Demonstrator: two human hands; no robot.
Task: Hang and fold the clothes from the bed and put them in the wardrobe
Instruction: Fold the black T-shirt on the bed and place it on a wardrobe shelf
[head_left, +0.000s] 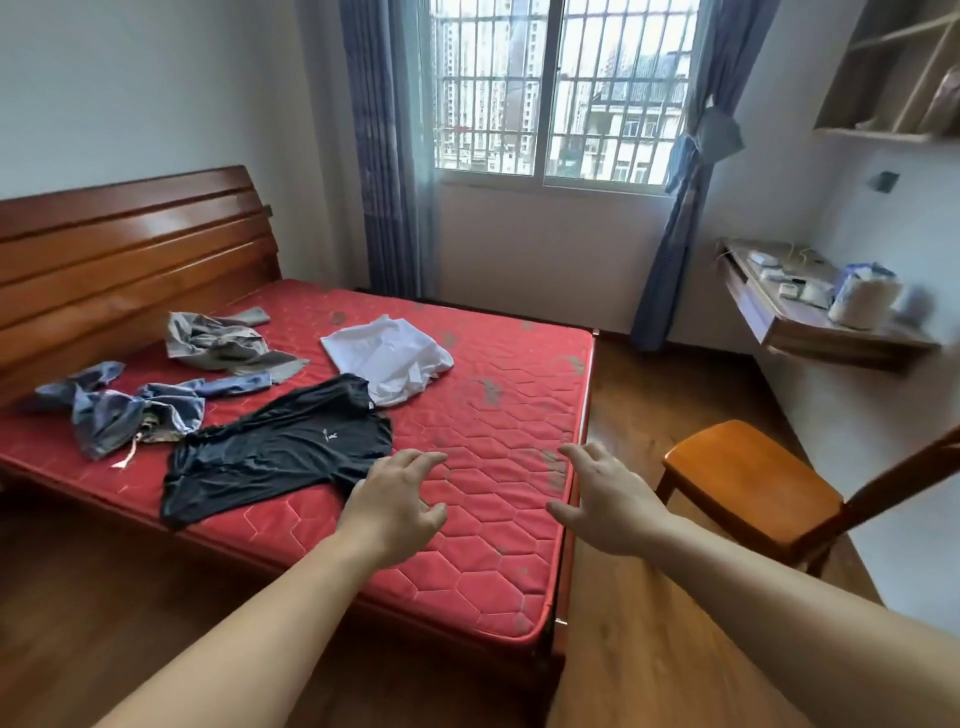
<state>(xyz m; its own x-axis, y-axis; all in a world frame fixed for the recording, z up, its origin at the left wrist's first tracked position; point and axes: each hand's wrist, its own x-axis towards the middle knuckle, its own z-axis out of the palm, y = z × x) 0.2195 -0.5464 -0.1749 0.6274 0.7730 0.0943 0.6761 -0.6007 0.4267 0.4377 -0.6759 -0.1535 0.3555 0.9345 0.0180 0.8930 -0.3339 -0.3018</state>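
Clothes lie scattered on a bed with a red quilted mattress (498, 467). Nearest me is a black T-shirt (275, 447), spread flat. Behind it lies a white shirt (389, 358). A crumpled blue garment (124, 410) sits at the left, and a grey-brown garment (223, 343) lies near the headboard. My left hand (395, 499) hovers with loose fingers over the mattress, just right of the black T-shirt's hem, holding nothing. My right hand (602, 499) is stretched out over the bed's right edge, fingers spread and empty. No wardrobe is in view.
A wooden headboard (130, 244) runs along the left wall. An orange wooden chair (748, 483) stands right of the bed on the wood floor. A wall desk (810, 312) with small items and a shelf (893, 73) are at right; a barred window (561, 88) is behind.
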